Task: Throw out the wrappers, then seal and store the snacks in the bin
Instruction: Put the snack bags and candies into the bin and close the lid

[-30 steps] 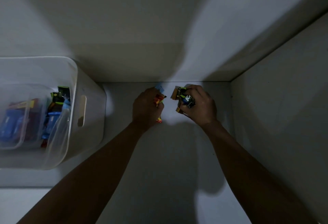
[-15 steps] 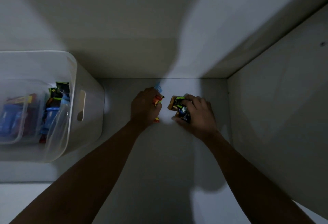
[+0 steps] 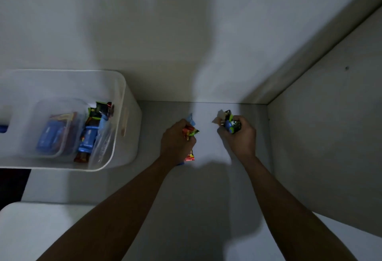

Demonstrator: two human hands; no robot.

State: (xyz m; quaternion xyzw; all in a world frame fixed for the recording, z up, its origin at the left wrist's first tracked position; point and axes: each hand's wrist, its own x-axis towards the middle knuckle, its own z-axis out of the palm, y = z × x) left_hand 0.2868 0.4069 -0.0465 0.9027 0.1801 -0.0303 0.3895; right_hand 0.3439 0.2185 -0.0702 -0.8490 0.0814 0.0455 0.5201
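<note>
Both grips are clenched: left hand (image 3: 177, 139) on crumpled red-green foil wrappers (image 3: 190, 133), right hand (image 3: 239, 136) on a blue-green foil wad (image 3: 232, 125). None thrown out yet; snack packets (image 3: 90, 136) already lie in the translucent white plastic bin (image 3: 124, 87).

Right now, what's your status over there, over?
Left hand grips red wrappers. Right hand grips green-blue wrappers. White bin at left, snacks inside. Nothing between hands and bin.
</note>
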